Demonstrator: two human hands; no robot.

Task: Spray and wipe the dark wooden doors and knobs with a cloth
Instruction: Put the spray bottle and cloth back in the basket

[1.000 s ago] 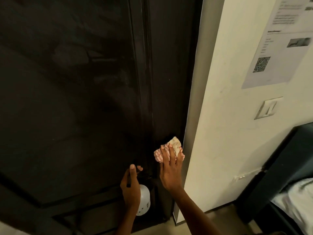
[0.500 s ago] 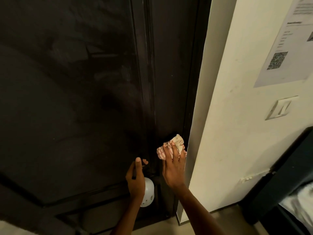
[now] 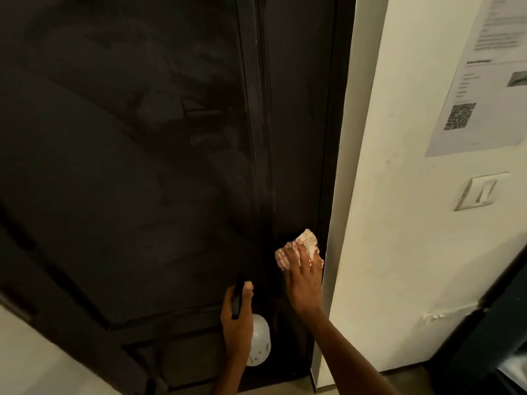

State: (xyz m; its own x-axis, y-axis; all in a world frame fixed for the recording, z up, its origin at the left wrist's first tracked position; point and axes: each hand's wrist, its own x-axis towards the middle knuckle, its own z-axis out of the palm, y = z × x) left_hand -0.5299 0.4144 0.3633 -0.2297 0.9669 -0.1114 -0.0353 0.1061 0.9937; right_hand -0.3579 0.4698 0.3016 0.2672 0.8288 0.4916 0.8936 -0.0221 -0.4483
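Observation:
A tall dark wooden door [image 3: 137, 172] fills the left and middle of the head view, with streaky wipe marks on its panel. My right hand [image 3: 302, 283] presses a pink-and-cream checked cloth [image 3: 306, 240] flat against the door's right stile, close to the frame edge. My left hand [image 3: 236, 323] grips a white spray bottle [image 3: 258, 344] by its dark trigger head, held low in front of the door. No knob is visible.
A cream wall [image 3: 399, 223] stands right of the door, bearing a paper notice with a QR code [image 3: 482, 89] and a light switch [image 3: 479, 192]. A dark piece of furniture [image 3: 490, 332] sits at the lower right. Floor shows at the bottom.
The view shifted, so the door frame and wall sit further right. My right hand with the cloth stays at the stile's lower part, and my left hand keeps the bottle beside it.

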